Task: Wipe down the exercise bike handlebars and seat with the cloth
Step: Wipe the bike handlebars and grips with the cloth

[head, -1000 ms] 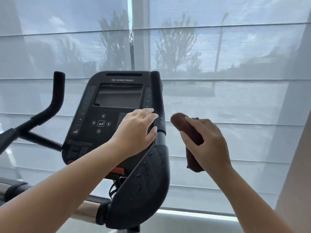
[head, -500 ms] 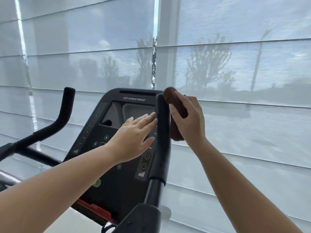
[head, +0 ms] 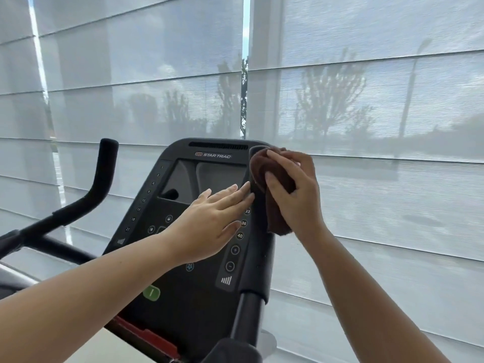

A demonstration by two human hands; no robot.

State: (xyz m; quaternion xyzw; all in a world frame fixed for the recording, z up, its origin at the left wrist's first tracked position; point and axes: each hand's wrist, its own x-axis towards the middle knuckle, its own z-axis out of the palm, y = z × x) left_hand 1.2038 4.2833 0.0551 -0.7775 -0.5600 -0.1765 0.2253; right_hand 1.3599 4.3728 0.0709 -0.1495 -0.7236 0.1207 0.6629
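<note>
The fingers [head: 279,158] of my right hand [head: 298,195] curl round the brown cloth [head: 272,167]; a second ago it hung apart from the bar, now it caps the rounded tip of the right handlebar [head: 259,258]; wiping has just begun, I judge; cloth soft, napped, bunched; grip matte black, tubular; beside it my left hand [head: 209,221] lies flat, fingers together, on the smooth console [head: 209,305]; left handlebar [head: 106,169] untouched; seat unseen.

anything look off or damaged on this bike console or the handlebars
Nothing stands out. The console looks intact, the left handlebar and right handlebar stand upright, the right hand grips the brown cloth round the right one's top, and the left hand is flat over the console.
</note>
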